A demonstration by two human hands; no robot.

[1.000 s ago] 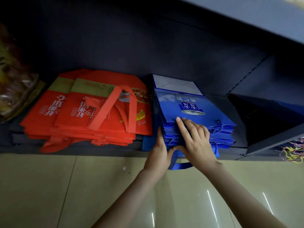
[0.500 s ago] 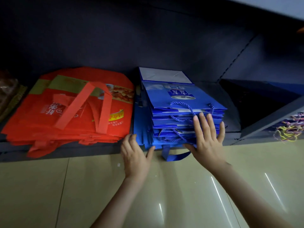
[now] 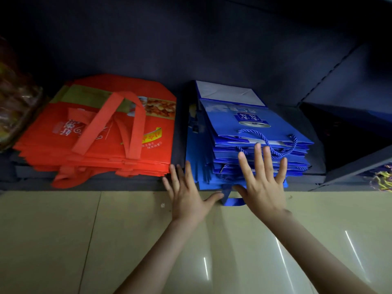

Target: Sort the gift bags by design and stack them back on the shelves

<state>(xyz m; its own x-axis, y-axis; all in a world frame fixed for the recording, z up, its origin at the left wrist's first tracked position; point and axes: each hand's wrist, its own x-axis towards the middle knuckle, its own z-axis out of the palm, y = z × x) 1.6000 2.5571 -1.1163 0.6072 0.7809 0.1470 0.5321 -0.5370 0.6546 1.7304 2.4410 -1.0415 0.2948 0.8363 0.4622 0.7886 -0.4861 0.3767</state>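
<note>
From the head camera, looking down: the lowest shelf sits just above the tiled floor, and both sorts of gift bags lie flat on it, side by side. The red bags form the left pile, with a broad red strap looped over the top one. The blue bags form the right pile, printed face up, with a twisted blue rope handle lying on the front edge of the top bag. The two piles sit close together with a narrow dark gap between them.

My left hand is at the shelf's front edge, its fingers straight and spread wide, pointing into that gap and holding nothing. Its thumb reaches toward a blue ribbon handle that hangs out over the floor.

My right hand is laid flat against the front of the blue pile, fingers wide and straight, gripping nothing. I cannot tell how firmly it presses.

A crinkly packet lies at the far left, and yellow cords show at the far right.
</note>
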